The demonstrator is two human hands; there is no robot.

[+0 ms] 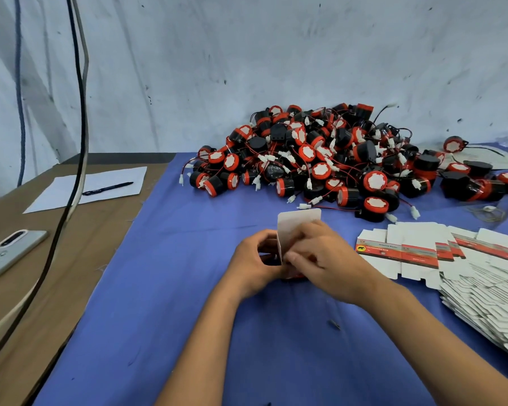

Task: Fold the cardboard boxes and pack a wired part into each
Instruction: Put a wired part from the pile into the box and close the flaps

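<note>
Now box (pixel 294 227) between left hand (pixel 254 265), right hand (pixel 326 259).

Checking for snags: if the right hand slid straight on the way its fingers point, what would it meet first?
The right hand points left, so first the box it grips, then the left hand; depth is uncertain.

Both hands together at the middle of a blue cloth (pixel 159 303) on the counter (pixel 56 273): left hand (pixel 254 263) curled round a small white cardboard box (pixel 294 227), right hand (pixel 324 259) pinching its near side, top flap standing upright. Behind, a heap of black-and-red wired parts (pixel 335 159) against the wall. Just right of the hands, flat box blanks (pixel 467 265) fanned out. Far left, paper (pixel 71 189) with a pen (pixel 107 188) on it, a phone (pixel 9 253) nearby, cables (pixel 79 112) hanging.
</note>
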